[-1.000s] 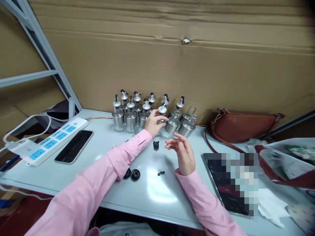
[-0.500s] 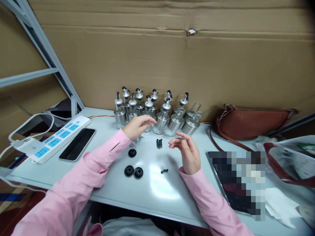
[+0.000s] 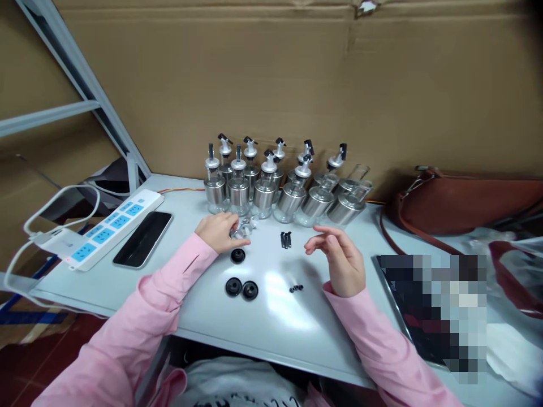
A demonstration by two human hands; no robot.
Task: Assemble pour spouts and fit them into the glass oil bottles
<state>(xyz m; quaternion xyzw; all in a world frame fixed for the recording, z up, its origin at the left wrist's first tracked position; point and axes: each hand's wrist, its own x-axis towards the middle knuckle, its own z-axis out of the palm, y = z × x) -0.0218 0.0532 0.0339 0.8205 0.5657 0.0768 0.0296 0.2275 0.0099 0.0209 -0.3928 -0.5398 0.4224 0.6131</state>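
My left hand (image 3: 219, 232) is at the small silver spout parts (image 3: 246, 227) in front of the bottles, its thumb and fingers apart beside the nearest one. Close below it lie black round discs (image 3: 238, 256). My right hand (image 3: 344, 261) hovers above the table with loosely bent fingers apart and nothing in them. To its left are several thin black levers (image 3: 286, 240) in a row and several tiny black pieces (image 3: 296, 288). Behind stand glass bottles with steel sleeves (image 3: 291, 202), most topped by silver pourers with black levers.
A white power strip (image 3: 116, 226) and a phone (image 3: 143, 239) lie on the left of the grey table (image 3: 271, 339). On the right are a brown bag (image 3: 475, 203), a dark tablet-like slab (image 3: 394, 294) and white tissue (image 3: 515, 353). Cardboard (image 3: 254, 73) rises behind.
My left hand has moved down and left from before the bottles to the silver spout parts. My right hand stays raised in much the same pose. The view has shifted slightly.
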